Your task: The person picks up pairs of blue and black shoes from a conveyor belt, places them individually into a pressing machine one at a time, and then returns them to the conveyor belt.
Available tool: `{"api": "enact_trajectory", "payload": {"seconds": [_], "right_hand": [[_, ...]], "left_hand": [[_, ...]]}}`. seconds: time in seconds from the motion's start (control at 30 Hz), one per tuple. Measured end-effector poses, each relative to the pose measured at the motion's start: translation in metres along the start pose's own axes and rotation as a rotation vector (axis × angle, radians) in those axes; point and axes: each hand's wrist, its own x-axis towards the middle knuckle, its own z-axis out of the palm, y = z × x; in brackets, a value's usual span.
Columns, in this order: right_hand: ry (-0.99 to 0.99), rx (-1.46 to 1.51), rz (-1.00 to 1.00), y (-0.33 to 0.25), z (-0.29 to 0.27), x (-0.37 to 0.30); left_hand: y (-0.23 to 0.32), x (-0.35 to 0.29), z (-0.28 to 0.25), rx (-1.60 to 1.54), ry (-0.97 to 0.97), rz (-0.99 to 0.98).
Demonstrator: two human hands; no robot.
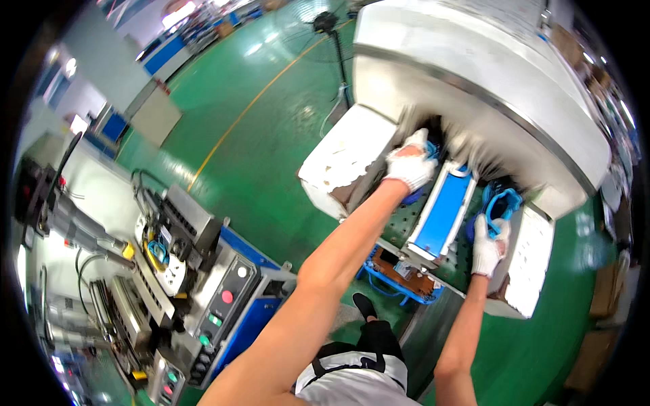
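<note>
My left hand [412,162], in a white knit glove, reaches to the bristle-fringed mouth of a white machine [474,78]. Its fingers are closed over a dark and blue shoe [432,150], mostly hidden by the glove and bristles. My right hand [489,247], gloved alike, grips a blue shoe upper [504,203] with a looped opening, at the right side of the same mouth. Between the two hands runs a blue-topped divider [443,213] with pale sides.
White side housings [345,152] flank the opening. Below the divider hangs a blue-framed tray [399,274]. At left stands another machine with a button panel [227,298]. A fan on a stand [332,40] is beyond, on the green floor [250,149].
</note>
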Motion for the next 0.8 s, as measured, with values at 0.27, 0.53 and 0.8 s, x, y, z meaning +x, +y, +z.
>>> {"api": "enact_trajectory", "payload": {"seconds": [0.27, 0.53, 0.8], "right_hand": [[-0.013, 0.241, -0.272, -0.119, 0.001, -0.034], [-2.001, 0.260, -0.380, -0.136, 0.080, -0.350], [-2.181, -0.344, -0.731, -0.155, 0.066, -0.489]], "left_hand": [[-0.049, -0.158, 0.012, -0.332, 0.543, 0.396], [-0.078, -0.797, -0.124, 0.398, 0.400, -1.618], [0.220, -1.126, -0.006, 0.519, 1.413, -2.868]]}}
